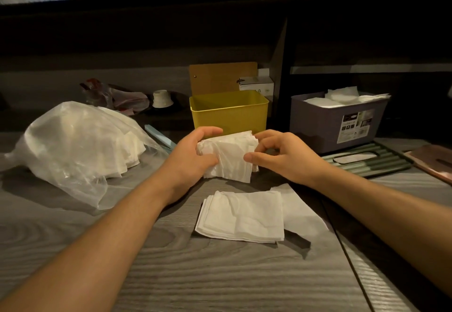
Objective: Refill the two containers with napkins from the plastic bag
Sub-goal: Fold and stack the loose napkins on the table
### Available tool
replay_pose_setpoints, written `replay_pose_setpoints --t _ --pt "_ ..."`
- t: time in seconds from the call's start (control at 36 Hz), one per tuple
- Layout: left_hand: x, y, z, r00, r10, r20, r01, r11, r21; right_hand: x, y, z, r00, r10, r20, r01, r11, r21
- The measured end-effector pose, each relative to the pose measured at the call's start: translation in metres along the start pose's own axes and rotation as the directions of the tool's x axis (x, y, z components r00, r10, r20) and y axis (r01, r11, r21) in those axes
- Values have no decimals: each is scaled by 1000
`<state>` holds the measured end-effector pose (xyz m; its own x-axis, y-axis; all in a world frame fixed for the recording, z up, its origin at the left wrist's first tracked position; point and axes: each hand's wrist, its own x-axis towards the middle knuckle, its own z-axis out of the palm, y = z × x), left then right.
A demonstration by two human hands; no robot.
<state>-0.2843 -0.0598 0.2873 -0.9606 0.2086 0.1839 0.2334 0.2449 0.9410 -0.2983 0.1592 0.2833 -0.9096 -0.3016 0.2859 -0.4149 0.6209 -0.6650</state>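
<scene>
**Me:** I've got a bundle of napkins (228, 156) held up off the table (220, 275). My left hand (195, 151) is wrapped round its left end, thumb on the near face. My right hand (276, 155) pinches the right edge between thumb and fingertips.

**Spotter:** Where do they go?

**Me:** Straight beyond the grip, the yellow container (230, 111). I can't see its floor from here, though no napkins show above the rim. Beyond and to the right of my right hand, the grey container (340, 121) already shows napkins above its rim, so I'd judge 1 of 2 is filled.

**Spotter:** What worries you?

**Me:** The bundle is crumpled and loosely squared. The right-hand pinch is light, so if I lift over the yellow rim with the sheets fanned, the outer ones could catch the near wall and fold or slide out. I'd square it before moving.

**Spotter:** Anything below you?

**Me:** Directly beneath and nearer than the grip, a flat stack of napkins (241, 216) lies on the table with a loose sheet (303, 211) under its right side. A dropped sheet would land there and muddle it. That stack also sits near the table's seam, so a forearm sweep could push it askew.

**Spotter:** And the supply?

**Me:** The plastic bag (73, 140) sits well left of my left hand, mouth slack, napkins spilling toward me. Dragging my left arm back could snag the film and pull more out.
</scene>
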Motion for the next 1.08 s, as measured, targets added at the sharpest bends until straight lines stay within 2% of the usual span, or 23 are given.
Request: replay_pose_setpoints --t 0.11,0.39,0.53,0.61,0.69,0.75,0.89,0.92,0.97,1.03,1.08 --pt "-1 1 0 1000 7 13 -7 1000 1 1 0 1 999 -31 29 31 999 15" --pt "-1 2 1 999 10 43 -14 997 75 3 5 3 991 -89 -102 91 996 20" --pt "-1 2 1 998 10 62 -16 995 98 5 6 2 997 -68 -20 71 978 195" --pt "-2 3 2 997 14 80 -21 996 85 4 2 1 996 -79 29 72 975 209" --pt "-2 3 3 997 9 72 -12 999 42 3 -1 3 994 -98 43 91 985 148" --pt "-1 0 3 999 26 40 -29 997 74 3 -4 4 995 -100 28 98 992 75" --pt "1 -1 3 999 21 -26 -18 995 102 6 -28 -22 987 -121 -102 87 953 -291" --pt "1 -1 3 999 19 -29 -16 995 101 4 -35 -29 993 -94 -71 68 950 -305" --pt "2 -2 3 999 23 -26 -20 994 105 -4 -49 -37 991 -10 130 52 944 -325" --pt "2 -3 3 999 33 -26 -29 993 114 -16 -62 -37 917 113 382 61 908 -414" --pt "2 -4 3 999 40 -21 -37 991 125 -28 -66 -31 822 227 523 64 875 -480"
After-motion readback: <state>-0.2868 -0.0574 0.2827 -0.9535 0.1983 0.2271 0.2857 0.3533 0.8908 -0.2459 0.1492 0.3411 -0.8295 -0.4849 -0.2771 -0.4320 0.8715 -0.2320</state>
